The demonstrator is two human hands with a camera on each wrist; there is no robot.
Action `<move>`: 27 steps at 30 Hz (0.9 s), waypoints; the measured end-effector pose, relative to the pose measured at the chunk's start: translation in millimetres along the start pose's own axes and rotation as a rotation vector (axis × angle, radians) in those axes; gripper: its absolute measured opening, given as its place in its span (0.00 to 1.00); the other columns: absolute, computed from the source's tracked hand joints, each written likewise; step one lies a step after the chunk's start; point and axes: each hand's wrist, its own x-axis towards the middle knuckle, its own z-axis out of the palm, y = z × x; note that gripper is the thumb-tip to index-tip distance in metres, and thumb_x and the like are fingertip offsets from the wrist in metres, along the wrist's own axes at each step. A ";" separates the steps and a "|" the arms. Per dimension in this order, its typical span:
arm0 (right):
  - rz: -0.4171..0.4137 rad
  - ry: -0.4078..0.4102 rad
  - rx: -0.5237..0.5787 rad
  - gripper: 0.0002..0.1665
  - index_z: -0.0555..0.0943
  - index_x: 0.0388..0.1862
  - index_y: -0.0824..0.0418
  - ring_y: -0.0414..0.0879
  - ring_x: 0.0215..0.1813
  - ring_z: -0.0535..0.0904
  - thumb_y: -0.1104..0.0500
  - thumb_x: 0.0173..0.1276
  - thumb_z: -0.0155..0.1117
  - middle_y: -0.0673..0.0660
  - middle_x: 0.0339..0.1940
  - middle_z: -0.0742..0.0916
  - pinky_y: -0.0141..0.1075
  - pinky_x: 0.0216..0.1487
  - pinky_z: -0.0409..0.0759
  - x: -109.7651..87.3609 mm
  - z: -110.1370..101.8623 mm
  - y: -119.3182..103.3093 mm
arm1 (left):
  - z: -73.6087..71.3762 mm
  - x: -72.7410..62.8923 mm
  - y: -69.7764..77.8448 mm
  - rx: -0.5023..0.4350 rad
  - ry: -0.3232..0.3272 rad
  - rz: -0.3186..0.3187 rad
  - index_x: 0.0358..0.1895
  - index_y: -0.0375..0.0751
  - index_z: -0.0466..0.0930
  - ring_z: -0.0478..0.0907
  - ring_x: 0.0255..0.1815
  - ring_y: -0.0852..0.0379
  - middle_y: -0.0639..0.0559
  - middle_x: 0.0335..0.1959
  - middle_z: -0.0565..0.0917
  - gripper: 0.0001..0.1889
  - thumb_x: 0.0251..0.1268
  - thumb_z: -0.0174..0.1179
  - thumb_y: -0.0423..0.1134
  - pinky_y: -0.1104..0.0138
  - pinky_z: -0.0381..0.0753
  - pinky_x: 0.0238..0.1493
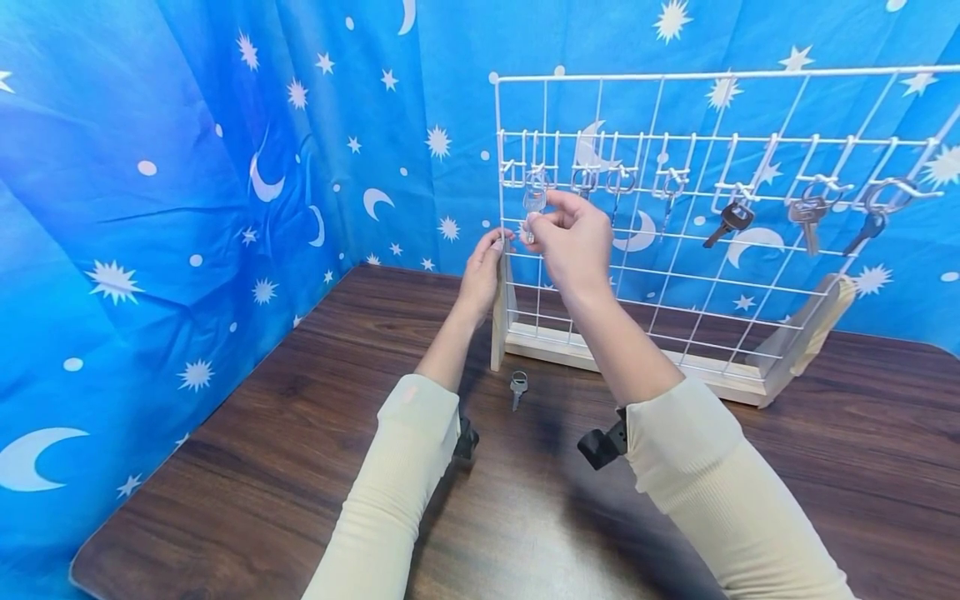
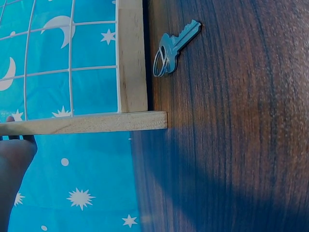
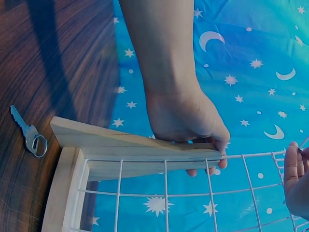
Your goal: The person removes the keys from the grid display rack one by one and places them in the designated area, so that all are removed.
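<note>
A white wire grid rack (image 1: 652, 77) with wooden feet stands on the table. My left hand (image 1: 480, 279) grips its left wooden side support (image 3: 140, 140); in the right wrist view the thumb lies on one side and fingertips show past the other. At the left end of the hook row, my right hand (image 1: 577, 242) pinches a silver key (image 1: 534, 202). That key's ring is up at a hook; whether it hangs on the hook I cannot tell. Another silver key with a ring (image 2: 174, 48) lies on the table in front of the rack's left foot.
Several keys hang on hooks farther right, among them a dark-headed key (image 1: 738, 215) and a silver key (image 1: 810, 212). A blue curtain (image 1: 225, 192) with moons and stars hangs behind and left of the brown wooden table (image 1: 247, 475).
</note>
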 end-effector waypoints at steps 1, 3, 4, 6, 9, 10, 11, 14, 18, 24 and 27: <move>-0.003 -0.001 -0.002 0.21 0.75 0.57 0.67 0.40 0.29 0.82 0.67 0.63 0.60 0.56 0.25 0.82 0.29 0.35 0.80 -0.2 -0.3 -0.2 | 0.0 0.1 -0.2 0.001 0.000 0.000 0.59 0.35 0.68 0.70 0.55 0.54 0.45 0.55 0.74 0.18 0.75 0.35 0.37 0.65 0.65 0.58; -0.007 -0.002 -0.007 0.21 0.76 0.56 0.66 0.40 0.29 0.82 0.67 0.63 0.60 0.56 0.26 0.82 0.29 0.35 0.80 -0.7 -0.9 -0.8 | -0.2 0.4 -0.3 -0.001 -0.001 -0.001 0.59 0.35 0.68 0.70 0.55 0.54 0.44 0.55 0.74 0.18 0.75 0.35 0.37 0.65 0.65 0.58; -0.008 -0.003 -0.009 0.21 0.76 0.56 0.66 0.40 0.29 0.82 0.67 0.63 0.60 0.57 0.26 0.82 0.29 0.35 0.80 -0.8 -1.2 -1.1 | -0.3 0.5 -0.3 -0.003 -0.003 -0.003 0.59 0.35 0.68 0.70 0.55 0.54 0.43 0.56 0.74 0.18 0.75 0.35 0.37 0.65 0.65 0.58; -0.011 -0.004 -0.014 0.21 0.76 0.56 0.66 0.40 0.29 0.82 0.67 0.63 0.60 0.56 0.26 0.82 0.29 0.34 0.80 -1.1 -1.7 -1.9 | -0.8 0.3 0.5 -0.003 -0.008 -0.013 0.60 0.36 0.68 0.69 0.56 0.53 0.42 0.56 0.73 0.18 0.75 0.35 0.37 0.65 0.64 0.58; -0.018 -0.005 -0.010 0.21 0.76 0.56 0.66 0.40 0.28 0.82 0.67 0.63 0.60 0.56 0.26 0.82 0.29 0.34 0.80 -1.3 -2.2 -3.0 | -1.9 -1.4 4.8 -0.014 -0.024 -0.026 0.60 0.35 0.68 0.68 0.57 0.52 0.39 0.58 0.72 0.18 0.75 0.35 0.36 0.64 0.63 0.59; -0.020 -0.005 -0.008 0.21 0.76 0.56 0.66 0.40 0.28 0.82 0.67 0.63 0.60 0.56 0.26 0.83 0.29 0.34 0.80 -1.6 -2.5 -3.5 | -1.9 -3.6 8.9 -0.014 -0.025 -0.030 0.60 0.34 0.68 0.68 0.58 0.51 0.39 0.58 0.72 0.18 0.75 0.34 0.36 0.64 0.63 0.59; -0.023 -0.005 -0.006 0.21 0.76 0.56 0.66 0.40 0.28 0.82 0.67 0.63 0.60 0.56 0.26 0.83 0.29 0.34 0.80 -1.7 -2.7 -3.9 | -1.8 -5.7 13.0 -0.014 -0.027 -0.032 0.60 0.34 0.68 0.68 0.58 0.50 0.38 0.58 0.72 0.18 0.75 0.34 0.35 0.64 0.64 0.59; -0.028 -0.005 0.008 0.21 0.76 0.56 0.66 0.40 0.29 0.82 0.68 0.63 0.60 0.56 0.26 0.83 0.29 0.34 0.80 -2.6 -3.6 -4.9 | -1.5 -11.8 24.8 -0.009 -0.036 -0.031 0.60 0.31 0.66 0.67 0.59 0.46 0.36 0.58 0.71 0.18 0.75 0.34 0.34 0.63 0.64 0.59; -0.031 -0.011 0.016 0.21 0.76 0.56 0.66 0.42 0.30 0.82 0.67 0.63 0.60 0.56 0.25 0.82 0.30 0.34 0.80 -4.0 -4.8 -5.6 | -1.1 -13.3 26.9 -0.003 -0.035 -0.026 0.60 0.30 0.66 0.67 0.59 0.46 0.37 0.58 0.71 0.19 0.75 0.34 0.34 0.64 0.64 0.59; -0.033 -0.022 -0.020 0.19 0.77 0.55 0.64 0.44 0.31 0.82 0.65 0.64 0.60 0.57 0.25 0.82 0.30 0.36 0.80 -8.9 -7.5 -6.4 | 0.1 0.4 -1.3 -0.013 -0.007 0.007 0.59 0.34 0.68 0.67 0.59 0.48 0.39 0.58 0.72 0.18 0.75 0.35 0.36 0.64 0.63 0.59; -0.035 -0.030 -0.041 0.19 0.77 0.54 0.64 0.44 0.30 0.81 0.65 0.64 0.60 0.58 0.26 0.82 0.30 0.36 0.80 -12.7 -9.3 -6.5 | 0.7 0.8 -1.6 -0.018 -0.001 0.013 0.58 0.34 0.68 0.68 0.58 0.48 0.38 0.57 0.72 0.18 0.74 0.35 0.36 0.65 0.64 0.58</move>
